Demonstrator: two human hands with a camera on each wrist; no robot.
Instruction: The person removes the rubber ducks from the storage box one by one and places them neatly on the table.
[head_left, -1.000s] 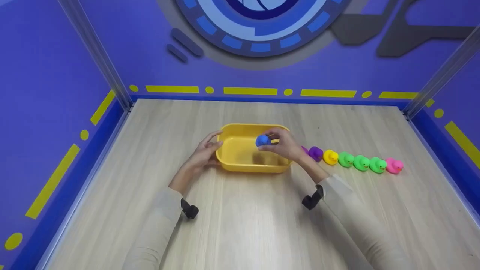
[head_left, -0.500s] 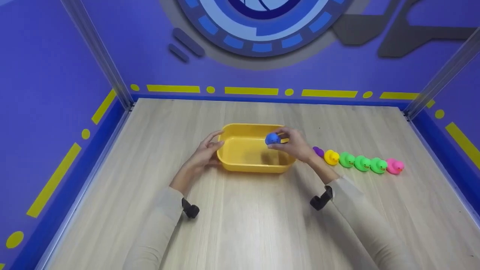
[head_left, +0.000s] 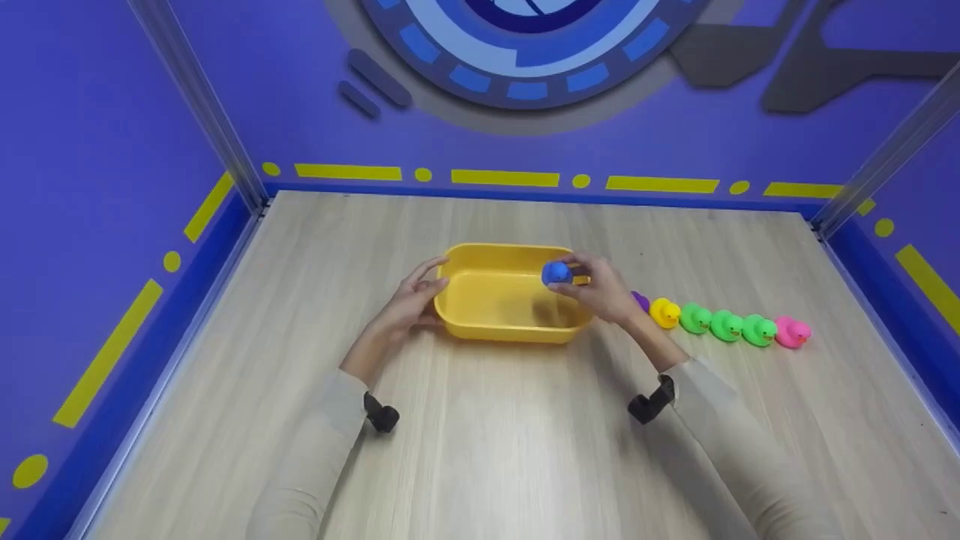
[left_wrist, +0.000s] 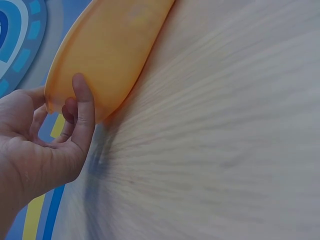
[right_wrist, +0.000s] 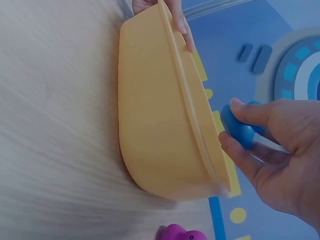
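A yellow plastic tub (head_left: 517, 334) sits on the wooden table, with no ducks seen inside it. At its left end my left hand (head_left: 405, 304) grips the rim, thumb on top and fingers against the outer wall. In the left wrist view, the fingers (left_wrist: 84, 107) curl at the tub's end wall. Over the tub's right end, my right hand (head_left: 600, 289) pinches a small blue rubber duck (head_left: 556, 274) between thumb and fingers. The right wrist view has this blue duck (right_wrist: 239, 127) held above the rim, apart from it.
Right of the tub runs a row of rubber ducks: a purple duck (head_left: 640, 301) partly hidden by my right hand, a yellow duck (head_left: 664, 313), green ones (head_left: 726, 325) and a pink duck (head_left: 791, 331). Blue printed walls (head_left: 517, 135) enclose the table's back and sides.
My right hand has moved right with the blue duck, from over the tub's middle toward its right end. The duck has turned in the fingers. My left hand stays at the rim.
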